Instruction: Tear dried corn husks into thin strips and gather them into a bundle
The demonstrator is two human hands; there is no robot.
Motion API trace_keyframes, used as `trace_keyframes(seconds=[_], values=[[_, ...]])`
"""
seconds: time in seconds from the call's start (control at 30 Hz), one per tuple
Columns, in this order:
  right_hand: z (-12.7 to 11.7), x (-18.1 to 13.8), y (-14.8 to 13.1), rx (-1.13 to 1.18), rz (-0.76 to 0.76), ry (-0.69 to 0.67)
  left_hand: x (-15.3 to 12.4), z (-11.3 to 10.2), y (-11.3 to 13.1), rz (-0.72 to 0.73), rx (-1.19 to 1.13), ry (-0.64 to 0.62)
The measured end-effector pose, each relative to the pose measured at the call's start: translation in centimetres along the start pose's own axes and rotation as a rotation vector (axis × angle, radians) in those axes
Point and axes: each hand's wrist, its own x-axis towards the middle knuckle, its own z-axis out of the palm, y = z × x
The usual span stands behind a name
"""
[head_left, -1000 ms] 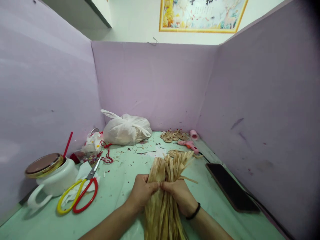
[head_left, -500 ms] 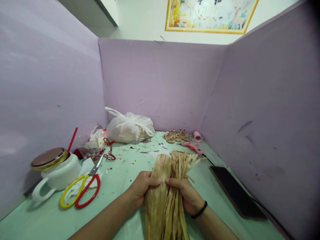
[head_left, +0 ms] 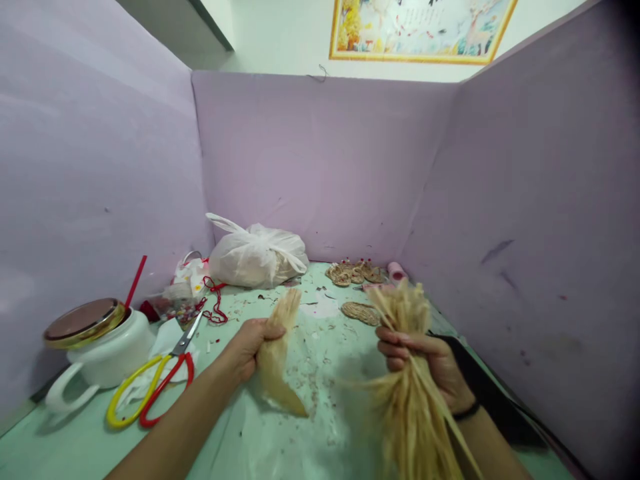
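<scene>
A single pale, wide strip of dried husk (head_left: 278, 360), its lower tip curling to the right, is pinched near its top by my left hand (head_left: 253, 345). Off to the right, my right hand (head_left: 425, 363) is wrapped round a thick bundle of dried husk strips (head_left: 413, 417), whose frayed ends stick up above the fingers and hang down below, blurred by motion. Beyond the hands lies a flat woven oval piece (head_left: 360, 313) on the green table (head_left: 310, 380).
On the left are scissors (head_left: 160, 383) with yellow and red handles and a white lidded mug (head_left: 107, 353). A tied white plastic bag (head_left: 257, 257), small woven pieces (head_left: 353, 272) and a pink roll (head_left: 397, 272) stand at the back. A dark phone (head_left: 495, 393) lies partly behind my right arm.
My hands were together on the bundle. They have moved apart, the left drawing one strip away to the left, the right carrying the bundle to the right, uncovering the woven oval.
</scene>
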Motion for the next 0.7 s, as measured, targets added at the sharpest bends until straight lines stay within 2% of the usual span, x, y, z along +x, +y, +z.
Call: trace_keyframes(seconds=[0.13, 0.23, 0.3, 0.4, 0.53, 0.7], values=[[0.3, -2.1, -1.8, 0.007, -0.198, -0.084, -0.2, -1.0, 1.7, 0.022, -0.008, 0.017], [1.0, -1.8, -1.1, 0.089, -0.238, -0.012, -0.9, -0.4, 1.7, 0.002, -0.042, -0.022], [1.2, -0.5, 0.6, 0.096, -0.123, 0.088, -1.4, 0.6, 1.0, -0.019, -0.07, -0.048], [1.1, 2.2, 4.1, 0.079, 0.237, 0.338, -2.3, 2.3, -0.6, -0.068, -0.109, -0.119], [0.7, 4.5, 7.2, 0.105, 0.292, 0.402, -3.3, 4.0, -2.2, -0.118, -0.176, -0.27], [1.2, 4.6, 7.3, 0.111, 0.284, 0.433, -3.7, 4.9, -3.1, -0.101, -0.219, -0.245]])
